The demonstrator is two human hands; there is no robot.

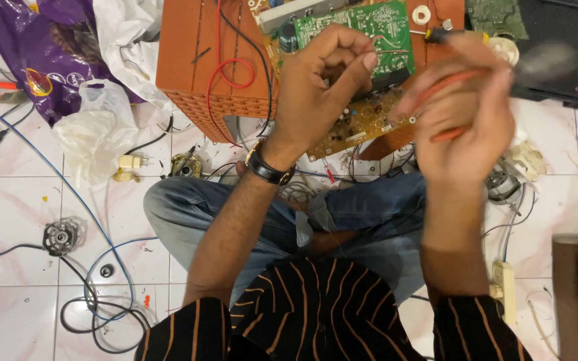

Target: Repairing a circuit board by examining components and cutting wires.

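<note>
The left hand (322, 80) pinches a thin red wire (391, 51) above the green circuit board (376, 27). The blurry right hand (466, 120) grips an orange tool (451, 83).

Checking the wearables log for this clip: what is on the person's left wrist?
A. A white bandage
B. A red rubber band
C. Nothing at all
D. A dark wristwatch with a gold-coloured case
D: the left hand is raised over the green circuit board, and a dark strap with a gold-coloured watch case circles the wrist just below it.
</note>
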